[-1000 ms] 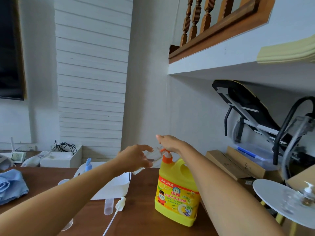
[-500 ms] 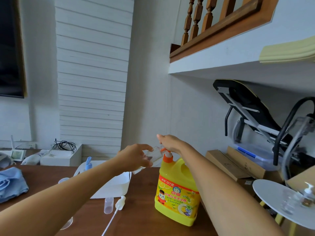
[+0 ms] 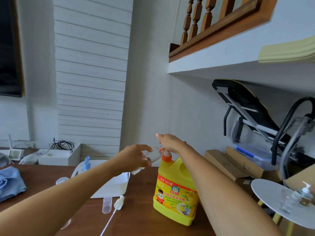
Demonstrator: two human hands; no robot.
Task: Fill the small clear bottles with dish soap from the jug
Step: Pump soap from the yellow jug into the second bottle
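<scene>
Beside the jug (image 3: 175, 193) pump (image 3: 166, 155) under straight right fingers (image 3: 161, 136), left fingers (image 3: 144, 147) pinch the tilted clear bottle (image 3: 154, 155).

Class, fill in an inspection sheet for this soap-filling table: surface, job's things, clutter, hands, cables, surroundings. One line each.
Surface: brown wooden table, no spill seen.
Job's things: yellow jug stands upright; small clear bottle is held tilted at its orange pump.
Clutter: white tray, loose pump with tube, clear cap, blue cloth.
Hands: left hand grips the bottle; right hand rests on top of the pump.
Cables: black cable bundled on a white box by the wall.
Surroundings: cardboard boxes and a folded bench to the right.
</scene>
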